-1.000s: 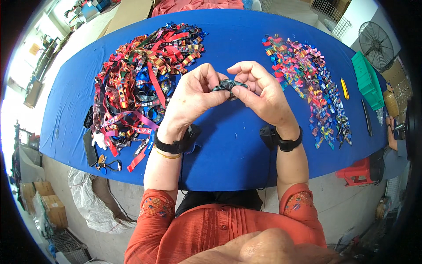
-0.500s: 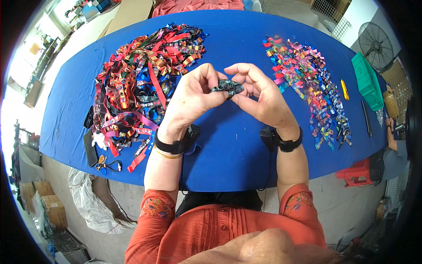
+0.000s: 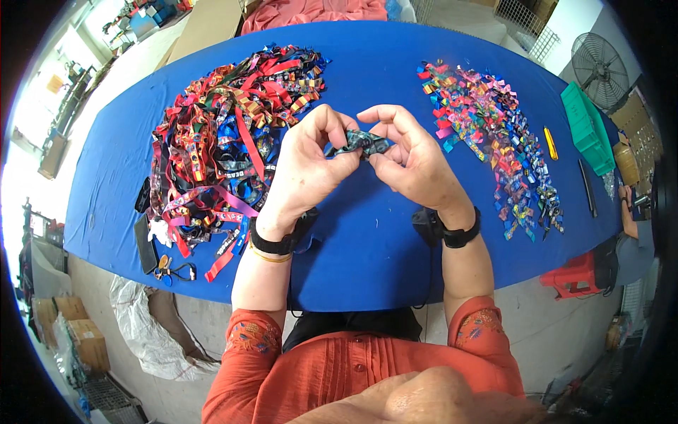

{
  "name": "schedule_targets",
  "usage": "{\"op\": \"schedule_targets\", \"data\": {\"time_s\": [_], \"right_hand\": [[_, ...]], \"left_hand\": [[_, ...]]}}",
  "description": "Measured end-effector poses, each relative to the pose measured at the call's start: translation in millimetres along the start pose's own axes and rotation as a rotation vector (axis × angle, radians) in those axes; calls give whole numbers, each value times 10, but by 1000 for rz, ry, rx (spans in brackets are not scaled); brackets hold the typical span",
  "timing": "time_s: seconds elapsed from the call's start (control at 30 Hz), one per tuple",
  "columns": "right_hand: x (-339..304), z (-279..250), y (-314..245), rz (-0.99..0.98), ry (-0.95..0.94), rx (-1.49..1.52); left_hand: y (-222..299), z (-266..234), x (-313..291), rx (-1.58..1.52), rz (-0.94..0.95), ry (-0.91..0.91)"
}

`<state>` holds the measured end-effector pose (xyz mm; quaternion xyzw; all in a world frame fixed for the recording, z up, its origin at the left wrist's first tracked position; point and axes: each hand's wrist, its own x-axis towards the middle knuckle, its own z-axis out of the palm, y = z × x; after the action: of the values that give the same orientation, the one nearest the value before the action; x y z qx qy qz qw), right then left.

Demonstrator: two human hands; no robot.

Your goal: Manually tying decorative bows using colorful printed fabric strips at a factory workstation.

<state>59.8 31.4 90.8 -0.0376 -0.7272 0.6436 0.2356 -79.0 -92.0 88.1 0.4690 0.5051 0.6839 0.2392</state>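
Above the middle of the table I hold a small folded ribbon (image 3: 366, 143), dark with a grey-green pattern and bunched like a bow. My left hand (image 3: 311, 166) pinches its left side between thumb and fingers. At the ribbon's right end, my right hand (image 3: 422, 164) has thumb and fingertips closed on it, the forefinger arched above. Left of my hands lies a large heap of printed ribbon straps (image 3: 205, 141) in red, black, blue and pink. To the right, many small colourful ribbon bows (image 3: 487, 134) are spread in long rows.
A blue cloth covers the table (image 3: 367, 71). Along its right side are a yellow cutter (image 3: 551, 143), a dark rod (image 3: 587, 189) and a green crate (image 3: 587, 127). Keys (image 3: 166, 270) and a dark case (image 3: 146, 244) lie at left. Another person's arm (image 3: 628, 220) shows at far right.
Both hands stay at nearly the same place, shifting slightly. The ribbon has turned a little between my fingers, and its left part now reaches past my left thumb.
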Motion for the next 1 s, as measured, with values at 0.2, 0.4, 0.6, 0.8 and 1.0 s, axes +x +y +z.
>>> {"op": "schedule_targets", "data": {"time_s": [0.2, 0.4, 0.6, 0.8, 1.0], "right_hand": [[-2, -2, 18, 28, 1, -26], [-16, 30, -23, 46, 24, -66], [-9, 2, 12, 58, 33, -34], [2, -6, 69, 36, 12, -61], [20, -25, 63, 58, -19, -64]], "left_hand": [[-49, 11, 6, 157, 100, 53], [-21, -18, 4, 126, 91, 47], [47, -9, 2, 153, 75, -3], [38, -24, -2, 217, 134, -15], [68, 3, -28, 390, 223, 13]]}}
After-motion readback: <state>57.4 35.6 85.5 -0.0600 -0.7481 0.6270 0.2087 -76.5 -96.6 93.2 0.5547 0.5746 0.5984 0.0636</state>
